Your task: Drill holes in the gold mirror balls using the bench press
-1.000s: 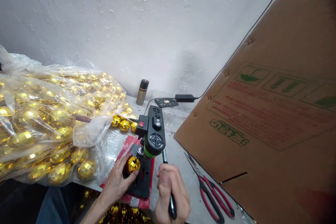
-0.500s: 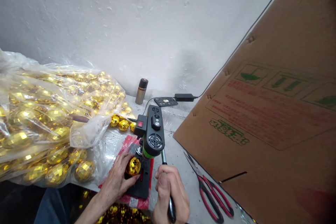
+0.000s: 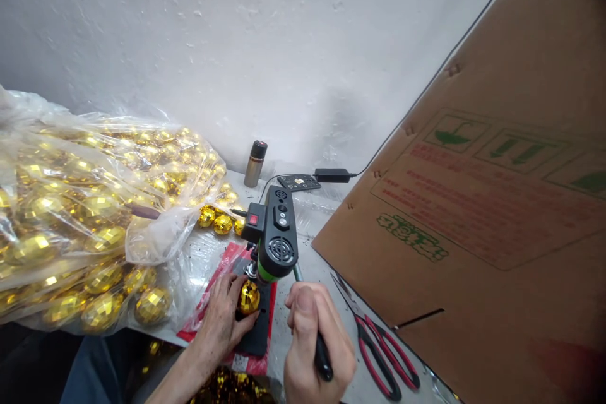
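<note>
Between the fingers and thumb of my left hand [image 3: 225, 315] is a gold mirrored ball [image 3: 249, 297]. The ball sits low at the front of a small black bench drill press [image 3: 280, 237], close under its head; its contact with the tool is hidden. My right hand [image 3: 318, 344] is wrapped round the press's lever handle [image 3: 322, 356], whose black grip sticks out below the fist. The press's dark base [image 3: 255, 338] rests on a red plastic sheet [image 3: 271, 322]. A red switch [image 3: 253, 219] shows on the press's left side.
Left lies a clear plastic bag [image 3: 156, 237] of gold balls, with several loose balls [image 3: 222, 224] beside it. Red-handled scissors [image 3: 379, 353] lie beside a large cardboard box [image 3: 454, 202] on the right. Behind stand a bottle [image 3: 255, 164], a phone [image 3: 299, 182] and a black power adapter [image 3: 332, 175].
My left hand has shifted the gold ball slightly right and up, further beneath the press head. My right hand has swung the lever handle a little to the right.
</note>
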A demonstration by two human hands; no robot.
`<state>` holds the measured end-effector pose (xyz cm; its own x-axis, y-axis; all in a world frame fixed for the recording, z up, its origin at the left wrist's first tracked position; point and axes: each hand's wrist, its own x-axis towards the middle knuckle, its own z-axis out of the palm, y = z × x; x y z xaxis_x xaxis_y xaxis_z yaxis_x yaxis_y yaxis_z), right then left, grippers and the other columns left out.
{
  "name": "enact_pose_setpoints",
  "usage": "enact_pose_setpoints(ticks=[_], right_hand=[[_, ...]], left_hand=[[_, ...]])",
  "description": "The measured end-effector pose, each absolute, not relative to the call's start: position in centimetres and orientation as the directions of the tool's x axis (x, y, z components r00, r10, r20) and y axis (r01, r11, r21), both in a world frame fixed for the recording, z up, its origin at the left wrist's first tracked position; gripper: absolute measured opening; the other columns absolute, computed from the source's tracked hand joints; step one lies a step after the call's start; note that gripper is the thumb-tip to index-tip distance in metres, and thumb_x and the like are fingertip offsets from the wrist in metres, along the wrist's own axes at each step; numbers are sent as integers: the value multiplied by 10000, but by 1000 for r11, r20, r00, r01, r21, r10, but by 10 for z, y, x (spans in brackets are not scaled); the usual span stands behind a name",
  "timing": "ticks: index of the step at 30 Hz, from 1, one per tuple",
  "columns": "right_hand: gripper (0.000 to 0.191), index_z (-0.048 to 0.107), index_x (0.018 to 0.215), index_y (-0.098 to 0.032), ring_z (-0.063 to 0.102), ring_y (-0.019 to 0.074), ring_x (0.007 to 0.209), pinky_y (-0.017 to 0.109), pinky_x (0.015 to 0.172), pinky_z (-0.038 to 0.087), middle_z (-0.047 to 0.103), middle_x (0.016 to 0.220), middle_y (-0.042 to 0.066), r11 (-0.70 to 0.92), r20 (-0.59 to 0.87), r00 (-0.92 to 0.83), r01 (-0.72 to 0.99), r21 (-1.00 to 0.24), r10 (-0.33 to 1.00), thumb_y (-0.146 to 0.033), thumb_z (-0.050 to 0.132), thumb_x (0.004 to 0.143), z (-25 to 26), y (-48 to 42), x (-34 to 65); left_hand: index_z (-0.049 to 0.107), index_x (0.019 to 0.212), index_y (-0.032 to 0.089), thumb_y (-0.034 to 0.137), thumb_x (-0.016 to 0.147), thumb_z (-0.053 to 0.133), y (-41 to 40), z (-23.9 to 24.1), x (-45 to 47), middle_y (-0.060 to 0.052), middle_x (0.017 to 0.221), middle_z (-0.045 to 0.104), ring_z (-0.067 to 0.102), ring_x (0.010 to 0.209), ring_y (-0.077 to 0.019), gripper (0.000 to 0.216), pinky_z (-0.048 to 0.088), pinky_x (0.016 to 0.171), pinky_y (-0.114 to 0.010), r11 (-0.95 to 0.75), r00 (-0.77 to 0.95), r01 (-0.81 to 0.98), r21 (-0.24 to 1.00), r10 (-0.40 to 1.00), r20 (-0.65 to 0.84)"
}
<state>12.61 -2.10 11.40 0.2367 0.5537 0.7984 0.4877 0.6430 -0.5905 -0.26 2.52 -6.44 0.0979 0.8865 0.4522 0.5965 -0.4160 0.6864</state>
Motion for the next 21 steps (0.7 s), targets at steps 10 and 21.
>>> enact_pose_setpoints(ticks=[10,21], right_hand=[[299,540,813,-226,529,68,610,172,574,437,514,713,-56,658,819,207,507,-557,535,-105,475,1079,118,-19,129],[335,523,793,-225,504,84,632,228,600,396,520,746,-43,594,725,348,417,-688,595,-160,476,1118,104,-30,113]], left_hand=[[634,1444,230,307,911,775,20,-84,-4,-165,1317,762,754,1170,-378,557,655,985,-541,-514,182,492,703,850,494],[679,1365,222,445,946,759,20,-69,-4,-139,1167,812,766,1052,-364,481,642,948,-554,-454,161,590,668,877,453]])
